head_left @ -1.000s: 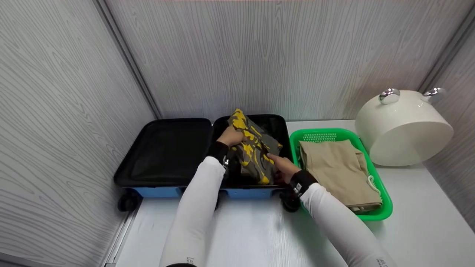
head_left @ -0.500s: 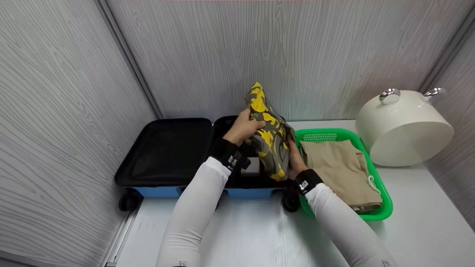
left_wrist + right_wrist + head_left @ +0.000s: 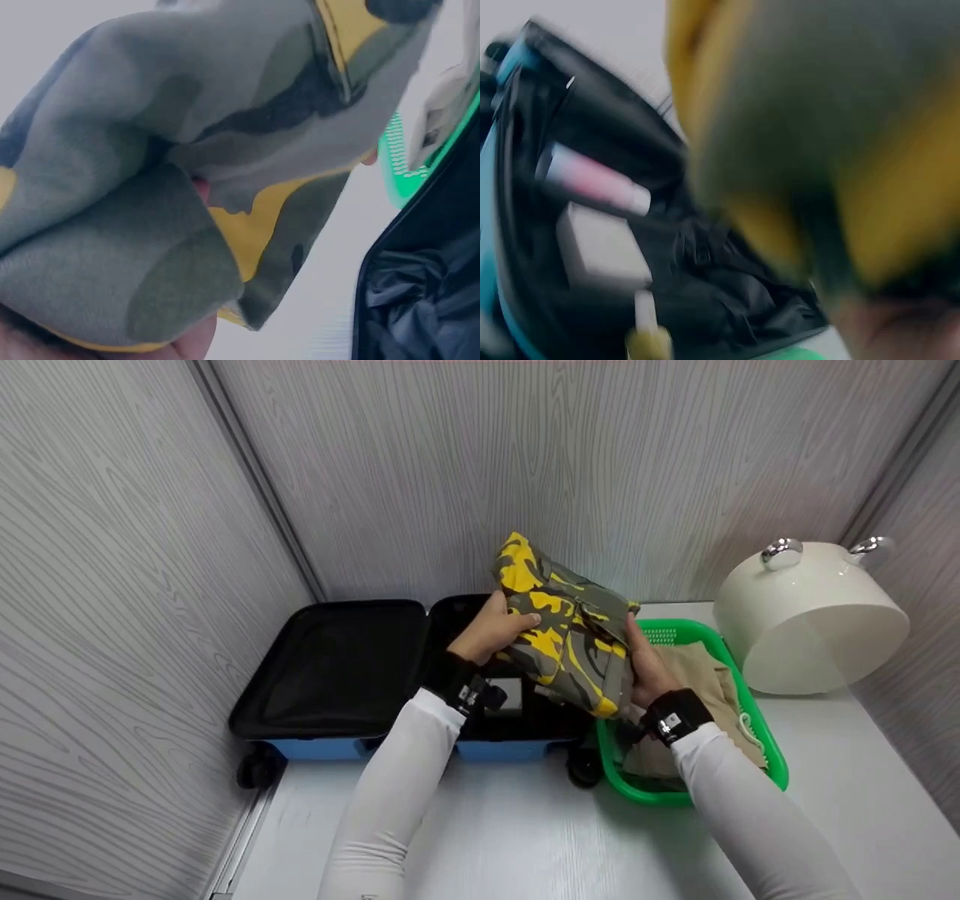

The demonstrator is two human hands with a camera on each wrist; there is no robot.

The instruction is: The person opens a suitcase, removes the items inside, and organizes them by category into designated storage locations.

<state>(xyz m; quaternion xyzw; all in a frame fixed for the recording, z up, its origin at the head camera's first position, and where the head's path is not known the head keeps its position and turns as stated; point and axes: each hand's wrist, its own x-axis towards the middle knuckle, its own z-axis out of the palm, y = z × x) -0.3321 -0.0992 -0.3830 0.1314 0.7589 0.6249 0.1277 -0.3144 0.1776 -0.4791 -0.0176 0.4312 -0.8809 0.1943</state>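
A folded camouflage garment in yellow, grey and black is held up over the gap between the open suitcase and the green basket. My left hand grips its left side, thumb on top. At its right edge, my right hand grips with the thumb along the side; the other fingers are mostly hidden. Cloth fills much of both wrist views. Inside the suitcase's right half lie a small white box, a pink-and-white tube and a blurred item with a yellow base.
Folded beige cloth lies in the basket, partly covered by my right arm. The suitcase's black left half lies flat against the left wall. A white pot-like vessel with chrome handles leans at the back right.
The camouflage garment has been lifted out of the suitcase and carried rightward, turning flatter towards me. My right hand has moved right over the basket. The white box has come into sight.
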